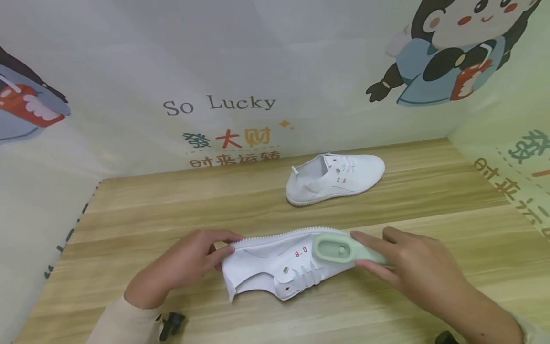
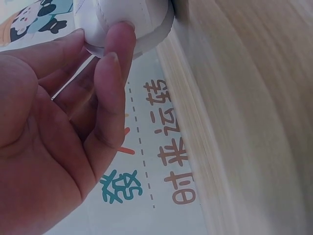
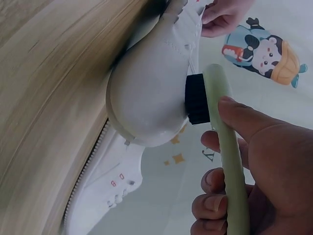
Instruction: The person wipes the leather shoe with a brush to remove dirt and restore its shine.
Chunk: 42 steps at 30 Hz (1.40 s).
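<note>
A white lace-up shoe (image 1: 258, 260) lies tilted near the front of the table, its opening toward me and its ridged sole edge facing away. My left hand (image 1: 189, 260) pinches its heel; the left wrist view shows thumb and fingertips at the heel of the shoe (image 2: 142, 19). With my right hand (image 1: 417, 267) I grip a pale green brush (image 1: 361, 253) by its handle, fingers curled round it. In the right wrist view, the brush's black bristles (image 3: 197, 100) meet the upper near the toe. From above, the brush head hides part of the shoe's front.
A second white shoe (image 1: 361, 174) stands upright farther back on the wooden table (image 1: 193, 200), toe pointing right. Printed sheets (image 1: 301, 57) with lettering and cartoon figures wall the back and sides. A black object (image 1: 173, 326) sits by my left sleeve.
</note>
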### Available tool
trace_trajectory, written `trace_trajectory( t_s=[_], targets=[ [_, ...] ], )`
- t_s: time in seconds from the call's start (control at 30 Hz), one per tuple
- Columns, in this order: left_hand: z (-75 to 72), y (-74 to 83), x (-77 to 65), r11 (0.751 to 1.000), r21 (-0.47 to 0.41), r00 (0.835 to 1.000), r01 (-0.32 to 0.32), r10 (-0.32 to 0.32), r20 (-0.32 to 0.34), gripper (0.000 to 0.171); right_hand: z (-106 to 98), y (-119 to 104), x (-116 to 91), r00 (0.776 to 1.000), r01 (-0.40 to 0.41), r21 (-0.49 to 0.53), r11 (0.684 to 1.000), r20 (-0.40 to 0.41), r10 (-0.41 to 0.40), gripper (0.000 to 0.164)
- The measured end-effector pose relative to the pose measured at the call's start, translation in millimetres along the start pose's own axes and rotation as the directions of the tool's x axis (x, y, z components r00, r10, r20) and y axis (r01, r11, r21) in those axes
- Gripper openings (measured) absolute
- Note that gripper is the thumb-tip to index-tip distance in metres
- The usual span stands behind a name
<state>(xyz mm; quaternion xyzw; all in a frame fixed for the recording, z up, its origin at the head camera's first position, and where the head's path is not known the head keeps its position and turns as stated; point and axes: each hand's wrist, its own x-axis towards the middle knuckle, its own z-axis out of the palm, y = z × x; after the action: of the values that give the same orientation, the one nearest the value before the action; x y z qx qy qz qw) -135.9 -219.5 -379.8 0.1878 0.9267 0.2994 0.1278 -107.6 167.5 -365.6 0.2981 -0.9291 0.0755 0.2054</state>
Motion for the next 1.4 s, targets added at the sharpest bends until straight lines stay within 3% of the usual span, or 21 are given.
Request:
trace_trajectory(
  t_s=[0.3,0.57,0.83,1.1,1.4],
  targets=[
    [-1.0,-0.3,0.1,1.0,0.009,1.0,-0.02,0.02,0.008,0.027,15,-15,13,0.996,0.075,0.023,0.997,-0.046,-0.074,0.046],
    [-1.3,-0.9,1.7,0.999,0.008,0.999,-0.036,0.036,-0.001,0.027,24,-32,36,0.996,0.087,0.038,0.995,-0.012,-0.087,0.044],
    [-0.3,-3.1,-0.4,0.999,0.009,0.999,-0.043,0.043,0.001,0.027,34,-48,48,0.987,0.163,0.04,0.986,0.002,-0.164,0.047],
    [0.1,-1.9,-2.0,1.0,0.027,1.0,-0.002,0.002,-0.002,0.027,42,-64,57,0.98,0.196,0.05,0.979,0.008,-0.197,0.046],
    [-0.5,-1.0,-2.7,1.0,0.02,1.0,0.003,-0.003,0.0,0.027,36,-55,48,0.99,0.136,0.039,0.99,0.041,-0.137,0.045]
  ],
)
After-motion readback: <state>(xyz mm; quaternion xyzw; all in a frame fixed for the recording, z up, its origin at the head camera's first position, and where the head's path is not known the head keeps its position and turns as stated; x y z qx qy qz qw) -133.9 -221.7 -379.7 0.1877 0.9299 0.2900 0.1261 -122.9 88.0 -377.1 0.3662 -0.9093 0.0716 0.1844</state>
